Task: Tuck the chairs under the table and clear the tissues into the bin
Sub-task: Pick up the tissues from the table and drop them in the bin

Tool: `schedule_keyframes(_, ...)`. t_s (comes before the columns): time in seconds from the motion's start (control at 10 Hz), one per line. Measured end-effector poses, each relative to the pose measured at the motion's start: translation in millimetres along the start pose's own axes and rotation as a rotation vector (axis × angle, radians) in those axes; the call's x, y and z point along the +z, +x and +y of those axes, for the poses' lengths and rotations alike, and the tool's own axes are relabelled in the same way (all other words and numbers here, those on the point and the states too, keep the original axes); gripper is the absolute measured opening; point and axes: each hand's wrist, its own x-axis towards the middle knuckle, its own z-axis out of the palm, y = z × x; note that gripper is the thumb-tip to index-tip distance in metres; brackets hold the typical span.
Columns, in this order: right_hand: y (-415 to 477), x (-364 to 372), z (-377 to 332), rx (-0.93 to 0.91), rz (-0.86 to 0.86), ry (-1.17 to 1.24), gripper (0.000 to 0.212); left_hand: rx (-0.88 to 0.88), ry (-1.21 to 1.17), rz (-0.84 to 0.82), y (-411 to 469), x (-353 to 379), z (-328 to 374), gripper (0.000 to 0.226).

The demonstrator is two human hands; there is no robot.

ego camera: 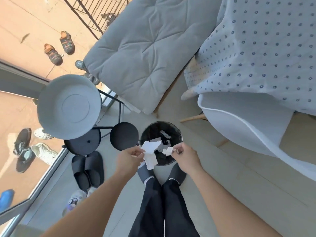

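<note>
Hands [130, 157] [185, 155] pinch two tissues [150, 151] [168, 151] over bin [147, 132]

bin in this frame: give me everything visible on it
The bin is a small round container, black inside and out as far as it shows, standing upright and open-topped on the pale floor, just ahead of the person's feet. Several crumpled white tissue scraps already lie inside. The left hand holds a larger tissue over its near rim; the right hand holds a smaller tissue above the opening. A black round stool seat sits close beside it; contact unclear.
</note>
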Motion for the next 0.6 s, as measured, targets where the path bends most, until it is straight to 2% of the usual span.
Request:
schedule_keyframes(0.3, 40, 32, 31, 0.012, 0.013, 0.002, 0.013, 0.01, 0.078, -0.02, 40, 32, -16, 0.012)
schedule_keyframes(0.4, 41, 35, 35, 0.017, -0.009, -0.024, 0.039, -0.008, 0.133, -0.143, 44, 39, -10, 0.036)
schedule_keyframes(0.5, 32, 32, 35, 0.032, -0.026, -0.003, 0.049, -0.012, 0.19, -0.236, 40, 43, -7, 0.045)
schedule_keyframes(0.6, 18, 27, 31, 0.025, -0.021, 0.027, 0.048, 0.009, 0.205, -0.24, 30, 41, -5, 0.041)
